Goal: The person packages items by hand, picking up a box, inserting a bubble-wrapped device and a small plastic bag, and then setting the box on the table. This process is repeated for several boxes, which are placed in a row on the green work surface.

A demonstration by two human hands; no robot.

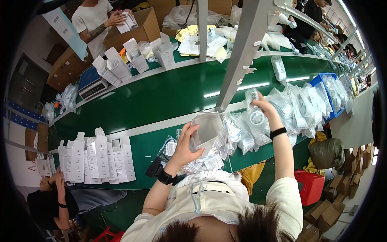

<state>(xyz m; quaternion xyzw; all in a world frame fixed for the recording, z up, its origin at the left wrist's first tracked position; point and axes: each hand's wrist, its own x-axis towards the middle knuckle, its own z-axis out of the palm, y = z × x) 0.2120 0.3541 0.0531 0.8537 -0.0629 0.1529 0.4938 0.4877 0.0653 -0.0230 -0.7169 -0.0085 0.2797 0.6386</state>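
An open white box tilts in front of me, its hollow inside facing up. The fingers and thumb of my left hand are around its left side. Off to the right, my right hand grips a bubble-wrapped item, held above other packs; what is inside the wrap I cannot make out. Beneath it, a long row of bubble-wrapped packs lies along the bench. Close to the box are clear plastic bags and small white packets.
Several upright open white boxes stand at the left of the bench. A green conveyor belt runs behind, with a metal post rising beside it. At right is a blue crate. Co-workers stand across the belt and at the left.
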